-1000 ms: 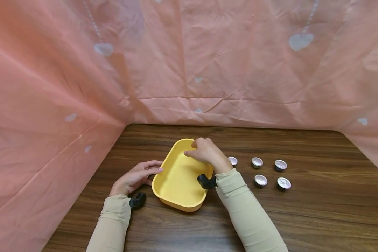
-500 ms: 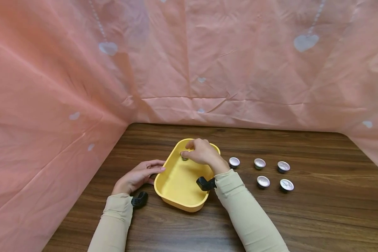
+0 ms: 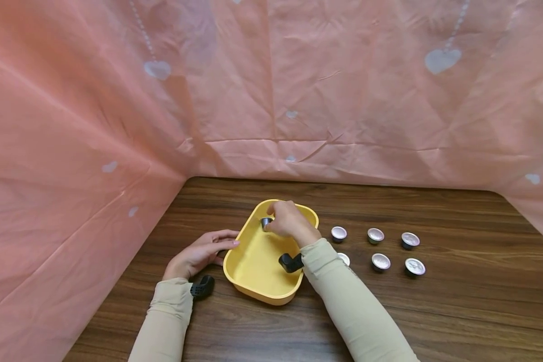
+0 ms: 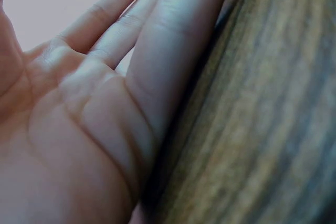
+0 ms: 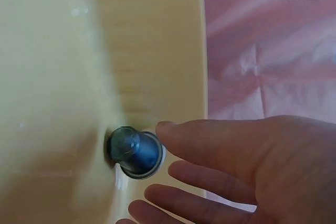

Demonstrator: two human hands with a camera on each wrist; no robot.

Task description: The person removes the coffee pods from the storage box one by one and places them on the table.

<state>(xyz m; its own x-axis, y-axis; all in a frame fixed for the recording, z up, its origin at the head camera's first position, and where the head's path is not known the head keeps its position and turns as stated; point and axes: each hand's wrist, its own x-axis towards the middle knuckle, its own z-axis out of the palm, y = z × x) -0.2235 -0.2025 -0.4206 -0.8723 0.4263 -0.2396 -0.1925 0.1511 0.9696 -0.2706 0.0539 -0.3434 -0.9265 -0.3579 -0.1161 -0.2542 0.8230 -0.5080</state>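
A yellow tray [image 3: 271,300] lies angled on the wooden table. Inside, by its far left wall, a dark coffee capsule [image 3: 266,223] leans on its side; the right wrist view shows its blue-green body and its rim against the wall. My right hand [image 3: 288,221] is over the tray, its thumb tip [image 5: 167,127] right at the capsule's rim and the other fingers loosely spread beneath. My left hand [image 3: 203,251] rests at the tray's left side with fingers extended against the outer wall and the thumb at the rim. In the left wrist view its palm [image 4: 79,119] faces the camera.
Several foil-topped coffee capsules stand right of the tray in two rows, among them a near-right capsule [image 3: 415,267] and a far-left capsule [image 3: 339,234]. One capsule [image 3: 344,258] is partly behind the right sleeve. A pink curtain [image 3: 335,100] encloses the back and left.
The capsule, hidden by the right hand at first, now shows against the tray wall, with the right fingers loosened from it. The left hand has kept its place at the tray.
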